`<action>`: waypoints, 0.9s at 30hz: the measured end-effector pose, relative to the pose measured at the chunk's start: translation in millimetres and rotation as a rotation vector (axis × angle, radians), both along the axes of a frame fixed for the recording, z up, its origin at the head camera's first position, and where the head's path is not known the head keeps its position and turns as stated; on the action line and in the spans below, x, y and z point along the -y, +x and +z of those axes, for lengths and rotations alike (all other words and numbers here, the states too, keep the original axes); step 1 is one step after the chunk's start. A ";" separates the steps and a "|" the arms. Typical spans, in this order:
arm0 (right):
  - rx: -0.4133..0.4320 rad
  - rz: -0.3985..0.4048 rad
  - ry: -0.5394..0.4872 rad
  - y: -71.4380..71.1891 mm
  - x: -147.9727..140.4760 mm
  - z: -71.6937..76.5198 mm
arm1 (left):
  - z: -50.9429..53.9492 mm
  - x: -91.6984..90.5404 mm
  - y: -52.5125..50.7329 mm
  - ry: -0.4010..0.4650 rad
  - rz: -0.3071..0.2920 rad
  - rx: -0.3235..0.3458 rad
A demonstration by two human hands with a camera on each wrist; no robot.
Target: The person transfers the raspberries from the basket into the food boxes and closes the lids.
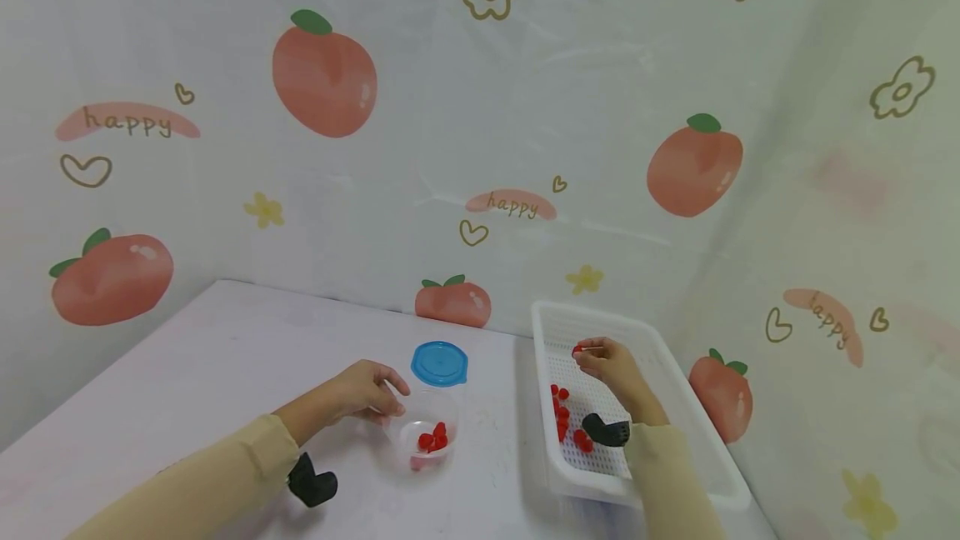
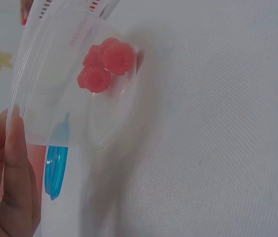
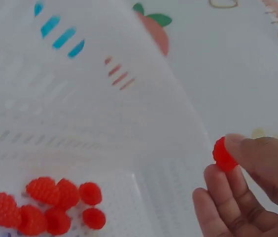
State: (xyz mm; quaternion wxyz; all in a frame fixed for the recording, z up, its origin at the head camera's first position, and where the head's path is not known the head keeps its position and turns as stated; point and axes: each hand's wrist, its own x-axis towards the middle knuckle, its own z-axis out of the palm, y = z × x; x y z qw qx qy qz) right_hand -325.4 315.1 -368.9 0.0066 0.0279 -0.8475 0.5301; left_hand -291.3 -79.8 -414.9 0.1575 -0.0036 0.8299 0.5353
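Note:
My left hand (image 1: 362,391) pinches the rim of a clear plastic bowl (image 2: 55,84), fingers on one side of the wall and thumb on the other. The bowl is tilted, and a few red raspberries (image 2: 118,58) lie together inside it. Over the white basket (image 1: 538,357), my right hand (image 1: 611,363) pinches a single raspberry (image 3: 224,154) between thumb and fingertips. More raspberries (image 3: 43,190) lie in a cluster on the basket's floor, below and beside that hand.
A round blue lid (image 1: 439,363) lies on the white table (image 1: 247,340) behind the bowl. A patterned cloth wall (image 1: 420,107) stands at the back and right, close to the basket. Black wrist mounts (image 1: 312,482) stick out under both forearms.

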 end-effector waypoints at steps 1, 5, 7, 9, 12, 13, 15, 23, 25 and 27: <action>-0.013 0.001 -0.009 0.4 0.6 2.6 | 0.3 -0.1 0.2 0.000 0.001 -0.001; -0.065 0.000 -0.064 4.4 5.8 11.6 | 1.1 -0.2 0.7 0.004 0.004 -0.001; -0.101 0.007 -0.102 7.2 10.2 14.8 | 1.1 -0.1 0.7 0.007 0.004 0.001; -0.146 0.020 -0.139 10.4 15.8 17.7 | 0.8 -0.1 0.5 0.006 0.000 0.001; -0.218 0.054 -0.231 13.7 24.7 20.9 | 0.0 -0.1 -0.1 -0.002 -0.006 0.000; -0.231 0.060 -0.262 14.6 28.3 22.1 | -0.3 -0.1 -0.2 -0.006 -0.007 -0.001; -0.246 0.066 -0.312 16.5 36.1 24.8 | -0.8 0.0 -0.4 -0.014 -0.009 -0.002; -0.189 0.045 -0.411 25.5 70.2 34.9 | -2.1 -0.1 -0.9 -0.012 -0.008 -0.006; -0.182 0.052 -0.437 28.8 78.0 35.2 | -2.2 -0.2 -1.0 -0.008 -0.008 -0.005; -0.179 0.062 -0.462 32.6 85.5 34.8 | -2.2 -0.3 -1.0 -0.005 -0.005 -0.001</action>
